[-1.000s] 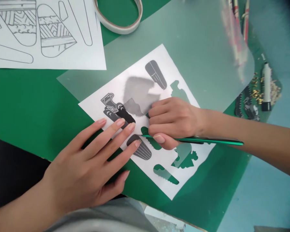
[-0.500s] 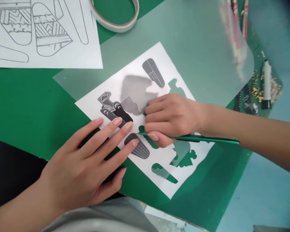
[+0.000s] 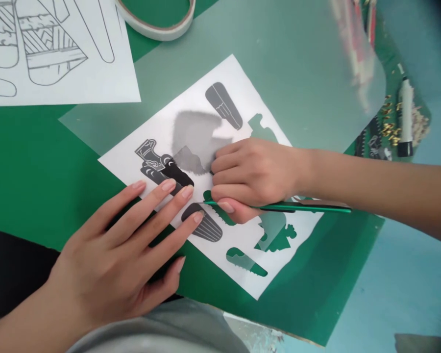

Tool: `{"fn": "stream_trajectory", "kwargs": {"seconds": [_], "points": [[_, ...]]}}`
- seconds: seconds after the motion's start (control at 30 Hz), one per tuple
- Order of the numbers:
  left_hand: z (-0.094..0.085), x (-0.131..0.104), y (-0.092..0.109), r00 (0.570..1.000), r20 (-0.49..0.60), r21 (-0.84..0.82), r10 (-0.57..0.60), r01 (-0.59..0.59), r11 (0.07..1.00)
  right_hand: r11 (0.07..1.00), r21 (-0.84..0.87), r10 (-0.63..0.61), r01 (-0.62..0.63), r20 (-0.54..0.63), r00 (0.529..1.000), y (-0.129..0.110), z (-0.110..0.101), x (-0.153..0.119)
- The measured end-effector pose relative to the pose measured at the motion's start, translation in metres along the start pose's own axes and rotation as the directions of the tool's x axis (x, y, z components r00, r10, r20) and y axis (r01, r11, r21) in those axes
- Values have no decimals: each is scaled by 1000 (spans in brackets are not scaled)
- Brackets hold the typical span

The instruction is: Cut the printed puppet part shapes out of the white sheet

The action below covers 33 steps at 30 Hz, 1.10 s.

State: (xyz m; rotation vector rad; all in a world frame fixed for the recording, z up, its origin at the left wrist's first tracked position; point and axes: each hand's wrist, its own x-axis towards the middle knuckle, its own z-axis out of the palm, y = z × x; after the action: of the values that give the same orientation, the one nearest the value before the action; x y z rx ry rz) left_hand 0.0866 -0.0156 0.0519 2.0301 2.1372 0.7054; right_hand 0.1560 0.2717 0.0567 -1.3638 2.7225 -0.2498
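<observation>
A white paper sheet [image 3: 220, 255] lies at a slant, with dark printed shapes and several cut-out openings that let the green beneath show through. Spread flat, my left hand [image 3: 121, 250] presses its fingertips on the sheet's lower-left edge, beside a dark striped oval shape [image 3: 206, 226]. My right hand [image 3: 257, 171] is closed around a slim green craft knife [image 3: 297, 206] and rests on the sheet. The knife's tip touches the upper edge of the striped shape, near my left fingers. A grey smudged patch [image 3: 193, 135] sits above, partly hidden by my right hand.
Under the sheet lies a translucent plastic sheet [image 3: 279, 63] on the green board [image 3: 22, 157]. A page of line drawings [image 3: 106, 83] and a tape roll [image 3: 161, 32] are at upper left. A marker [image 3: 405, 117], small gold-coloured bits [image 3: 390, 132] and dark scraps [image 3: 375, 142] lie at right.
The whole view has shifted a little, so the papers and tape appear farther left and slightly higher. Both hands keep their pose, and the knife tip stays at the striped shape.
</observation>
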Motion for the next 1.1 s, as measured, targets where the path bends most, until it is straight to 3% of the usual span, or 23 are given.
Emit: {"fn": "stream_trajectory", "kwargs": {"seconds": [0.1,0.3,0.53,0.93,1.1], "points": [[-1,-1,1,1000,7,-15,-14,14,1000,1000,4,8,-8,26,1000,-1,0,0],[-2,1,0,1000,7,-3,0,0,1000,999,43,37,-33,-83,996,-4,1,0],[-1,-1,0,1000,12,6,-9,9,1000,999,32,42,-43,31,999,-3,0,0],[0,-2,1,1000,4,-14,-21,21,1000,996,65,70,-64,-93,993,-7,0,-3],[-1,-1,0,1000,12,-10,-15,15,1000,971,75,240,-229,-205,949,-27,0,-3]]}}
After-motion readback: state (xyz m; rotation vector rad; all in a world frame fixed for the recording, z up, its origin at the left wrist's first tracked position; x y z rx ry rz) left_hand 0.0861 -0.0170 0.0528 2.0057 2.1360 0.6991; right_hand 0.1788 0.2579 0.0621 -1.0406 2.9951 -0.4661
